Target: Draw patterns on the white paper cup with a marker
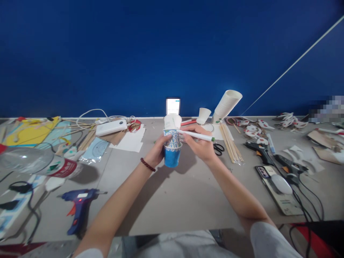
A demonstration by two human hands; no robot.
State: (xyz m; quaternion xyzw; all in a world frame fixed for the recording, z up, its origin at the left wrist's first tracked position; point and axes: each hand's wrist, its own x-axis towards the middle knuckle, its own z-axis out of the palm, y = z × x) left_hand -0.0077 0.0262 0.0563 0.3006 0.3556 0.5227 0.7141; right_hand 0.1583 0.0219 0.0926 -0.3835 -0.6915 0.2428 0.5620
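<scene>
My left hand [158, 150], with a beaded bracelet at the wrist, is closed around a stack of paper cups [172, 141]. The lowest part is solid blue, and above it comes a white section with a blue scallop pattern. A plain white cup [172, 121] shows over the top; whether it is joined to the stack I cannot tell. In a pen grip, my right hand [200, 143] holds a white marker [199, 135] with a green end. Its left end meets the patterned cup's side near my left fingers, but exact contact is unclear.
A tilted stack of white cups [228, 104], wooden sticks [231, 143] and scissors [219, 148] lie beyond my right hand. Glue guns [259, 152], cables and a phone [279, 193] are farther right. Leftward are a blue glue gun [80, 206], bottle [40, 163] and power strip [23, 208].
</scene>
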